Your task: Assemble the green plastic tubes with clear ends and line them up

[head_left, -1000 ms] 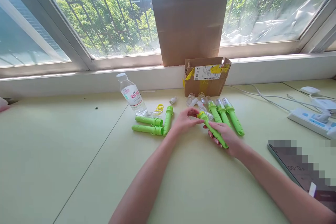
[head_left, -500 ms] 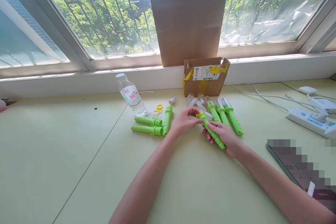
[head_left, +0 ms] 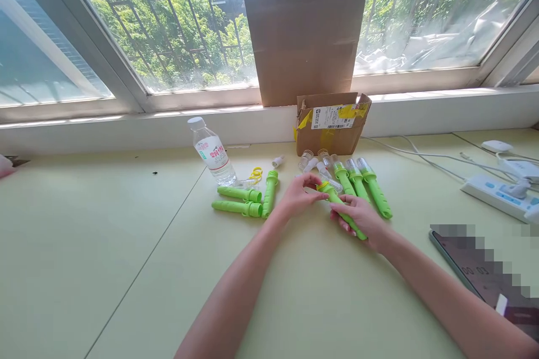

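Note:
My right hand (head_left: pixel 360 219) is wrapped round a green ribbed plastic tube (head_left: pixel 343 210) and holds it slanted just above the table. My left hand (head_left: pixel 297 196) pinches the tube's upper end, where a yellow ring (head_left: pixel 323 185) sits. Three more green tubes with clear caps (head_left: pixel 362 182) lie side by side right behind my right hand. Another three green tubes without caps (head_left: pixel 248 202) lie to the left of my left hand. Loose clear caps (head_left: pixel 314 160) and a few yellow rings (head_left: pixel 255 173) lie further back.
A water bottle (head_left: pixel 210 152) stands at the back left of the parts. A small open cardboard box (head_left: pixel 330 123) sits against the window ledge under a tall cardboard sheet. A power strip (head_left: pixel 501 195) with cables lies at the right, and a phone (head_left: pixel 475 263) near my right forearm.
Both hands stay on the same green tube. The tube and my right hand shifted only slightly; my left fingers keep working at its upper end.

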Demonstrator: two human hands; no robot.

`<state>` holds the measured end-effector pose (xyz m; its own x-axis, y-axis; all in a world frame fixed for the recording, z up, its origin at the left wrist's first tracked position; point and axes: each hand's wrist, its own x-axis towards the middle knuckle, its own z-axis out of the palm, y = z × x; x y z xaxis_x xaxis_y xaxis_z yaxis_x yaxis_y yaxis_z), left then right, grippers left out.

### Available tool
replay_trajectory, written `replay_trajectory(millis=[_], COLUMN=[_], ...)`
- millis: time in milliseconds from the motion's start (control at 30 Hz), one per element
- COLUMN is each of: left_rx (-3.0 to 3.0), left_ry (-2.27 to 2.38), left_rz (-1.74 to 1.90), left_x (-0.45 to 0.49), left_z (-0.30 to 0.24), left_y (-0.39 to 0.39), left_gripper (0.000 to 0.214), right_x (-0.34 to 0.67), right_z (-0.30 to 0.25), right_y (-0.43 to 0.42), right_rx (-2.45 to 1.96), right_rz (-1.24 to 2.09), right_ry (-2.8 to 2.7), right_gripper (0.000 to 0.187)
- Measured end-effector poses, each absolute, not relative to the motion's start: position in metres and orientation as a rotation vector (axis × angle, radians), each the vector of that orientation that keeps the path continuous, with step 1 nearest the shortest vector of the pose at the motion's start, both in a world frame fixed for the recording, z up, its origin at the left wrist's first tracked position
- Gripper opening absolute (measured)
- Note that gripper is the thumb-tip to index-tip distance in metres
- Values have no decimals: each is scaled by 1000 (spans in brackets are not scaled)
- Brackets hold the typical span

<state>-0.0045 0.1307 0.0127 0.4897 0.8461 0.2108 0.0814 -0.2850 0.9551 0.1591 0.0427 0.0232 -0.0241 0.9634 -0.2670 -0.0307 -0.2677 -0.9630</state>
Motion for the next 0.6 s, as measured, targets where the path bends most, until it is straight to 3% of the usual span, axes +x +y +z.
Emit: replay_trajectory(millis=[600], left_rx=[1691], left_ry=[792], left_rz=[955], left_x=[-4], left_z=[19], left_y=[130], left_gripper=[37], right_x=[164], right_z=[14], right_y=[46], right_rx=[-1221], right_rz=[1608], right_ry=[-982], right_gripper=[30])
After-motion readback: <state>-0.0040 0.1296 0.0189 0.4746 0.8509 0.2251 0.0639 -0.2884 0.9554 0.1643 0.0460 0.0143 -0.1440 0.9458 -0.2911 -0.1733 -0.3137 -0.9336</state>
